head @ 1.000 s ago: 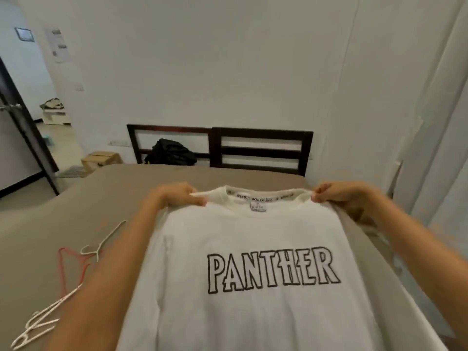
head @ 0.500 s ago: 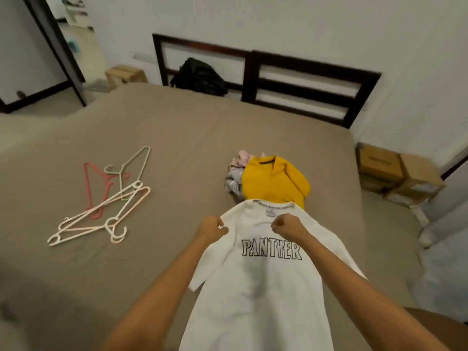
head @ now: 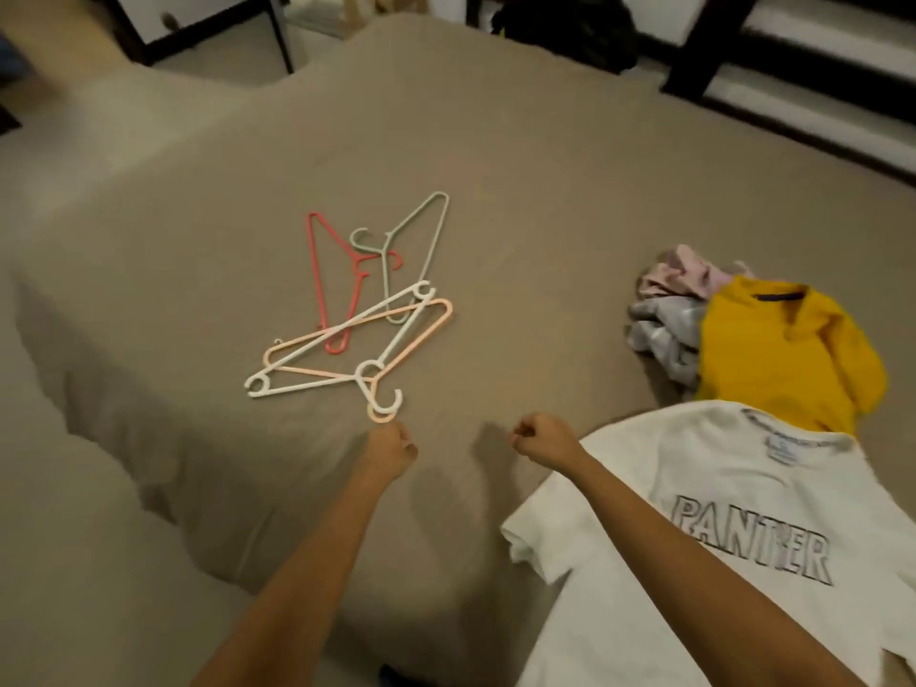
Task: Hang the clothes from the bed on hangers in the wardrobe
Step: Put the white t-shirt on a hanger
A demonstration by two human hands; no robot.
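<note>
A white T-shirt (head: 733, 488) printed PANTHER lies flat on the brown bed (head: 520, 200) at the lower right. Behind it sits a yellow shirt (head: 773, 359) on a small heap of pink and grey clothes (head: 664, 314). Several plastic hangers are piled mid-bed: a white hanger (head: 317, 384), a peach hanger (head: 421, 339), a red hanger (head: 322, 270) and a grey-green hanger (head: 426, 225). My left hand (head: 389, 451) is curled into a fist just below the white and peach hooks, holding nothing. My right hand (head: 543, 441) is also fisted, empty, left of the T-shirt's collar.
A dark wooden headboard (head: 709, 52) runs along the top right with a black bag (head: 570, 27) against it. A dark door frame (head: 277, 37) stands at the top left. The bed's left edge drops to a pale floor (head: 59, 538).
Both hands let go of the white T-shirt, which now lies on the bed. The hands and my view moved left toward the hangers.
</note>
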